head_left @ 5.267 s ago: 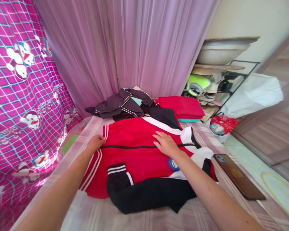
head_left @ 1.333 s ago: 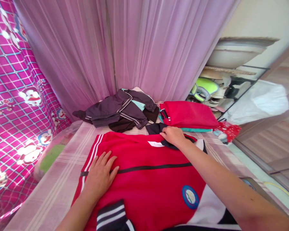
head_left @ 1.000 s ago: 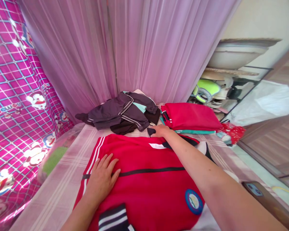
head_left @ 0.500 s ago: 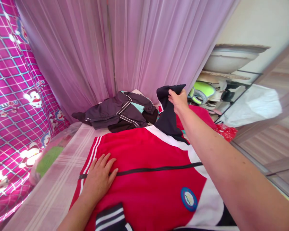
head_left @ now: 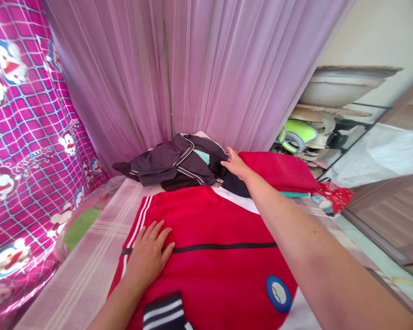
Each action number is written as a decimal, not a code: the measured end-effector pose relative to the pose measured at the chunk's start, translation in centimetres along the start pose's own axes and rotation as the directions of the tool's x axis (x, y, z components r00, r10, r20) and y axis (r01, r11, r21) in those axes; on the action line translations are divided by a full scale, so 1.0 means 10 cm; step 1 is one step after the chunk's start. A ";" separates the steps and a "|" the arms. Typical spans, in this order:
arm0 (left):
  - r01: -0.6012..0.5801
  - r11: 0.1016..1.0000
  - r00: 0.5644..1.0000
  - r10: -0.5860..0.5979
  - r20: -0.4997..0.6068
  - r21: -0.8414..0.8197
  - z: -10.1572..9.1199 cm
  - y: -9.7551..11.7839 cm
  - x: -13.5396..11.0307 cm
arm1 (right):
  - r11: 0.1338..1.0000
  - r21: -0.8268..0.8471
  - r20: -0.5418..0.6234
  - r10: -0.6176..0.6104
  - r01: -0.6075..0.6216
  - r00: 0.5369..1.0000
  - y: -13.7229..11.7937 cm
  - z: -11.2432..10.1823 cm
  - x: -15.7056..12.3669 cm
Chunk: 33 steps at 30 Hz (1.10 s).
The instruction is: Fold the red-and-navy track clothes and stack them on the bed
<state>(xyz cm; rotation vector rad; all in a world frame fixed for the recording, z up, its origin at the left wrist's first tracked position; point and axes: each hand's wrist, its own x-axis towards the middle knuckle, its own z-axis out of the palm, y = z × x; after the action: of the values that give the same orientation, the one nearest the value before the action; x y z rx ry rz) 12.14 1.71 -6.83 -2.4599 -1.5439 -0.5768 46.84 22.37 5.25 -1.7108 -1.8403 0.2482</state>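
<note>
A red jacket [head_left: 206, 220] with white shoulder panels, a black zipper line and a round blue badge [head_left: 278, 293] lies spread flat. My left hand [head_left: 151, 250] rests flat on it near the white-striped hem, fingers stretched out. At the jacket's far side, my right hand [head_left: 236, 165] hovers over the dark navy sleeve [head_left: 237, 184], its thumb and a finger apart; the other fingers are partly hidden. A black cuff with white stripes [head_left: 163, 311] lies on the jacket close to me. My right forearm covers part of the collar side.
Behind the jacket lies a pile of dark clothes [head_left: 179, 160] with white piping. A folded red garment [head_left: 278, 170] sits to the right. Lilac curtains [head_left: 206, 68] hang at the back, a pink patterned cloth [head_left: 30, 137] at left. A rack with a basin [head_left: 344, 87] stands right.
My right hand has moved down and left, and the navy sleeve it held raised now lies low by the clothes pile. My left hand stays on the jacket. The view has shifted slightly.
</note>
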 end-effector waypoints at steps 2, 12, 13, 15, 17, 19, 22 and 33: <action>-0.001 1.000 1.000 0.002 0.007 -0.006 -0.01 0.01 0.00 | 0.979 0.168 0.055 0.111 -0.118 0.992 -0.03 -0.02 -0.10; -0.007 1.000 0.999 0.006 0.035 0.008 -0.02 0.00 0.01 | 0.940 -0.335 0.370 0.063 0.069 0.927 0.24 0.14 -0.96; -0.007 1.000 0.999 0.007 0.036 0.011 -0.02 0.00 0.01 | 0.924 -0.373 0.333 0.050 0.082 0.942 0.25 0.19 -1.05; -0.010 1.000 0.999 0.010 0.037 0.015 -0.03 -0.01 0.03 | 0.920 -0.374 0.287 -0.005 0.117 0.958 0.25 0.27 -1.27; -0.013 1.000 0.999 0.012 0.040 0.020 -0.04 -0.01 0.04 | 0.930 -0.317 0.269 -0.102 0.188 0.958 0.27 0.32 -1.51; -0.012 1.000 0.999 0.012 0.045 0.018 -0.05 -0.01 0.05 | 0.924 -0.287 0.293 -0.167 0.253 0.941 0.34 0.31 -1.76; -0.007 1.000 0.998 0.007 0.056 -0.003 -0.06 -0.01 0.07 | 0.903 -0.387 0.312 -0.061 0.186 0.948 0.58 0.17 -2.04; -0.038 0.997 0.993 0.030 0.115 0.071 -0.07 -0.02 0.13 | 0.938 -0.328 0.075 -0.093 0.113 0.993 0.73 -0.26 -2.94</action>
<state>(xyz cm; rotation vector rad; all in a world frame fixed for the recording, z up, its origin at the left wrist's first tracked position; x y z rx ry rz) 12.26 2.61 -5.64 -2.4979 -1.5315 -0.3732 53.87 -5.23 -5.30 -1.8339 -2.1021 -0.0613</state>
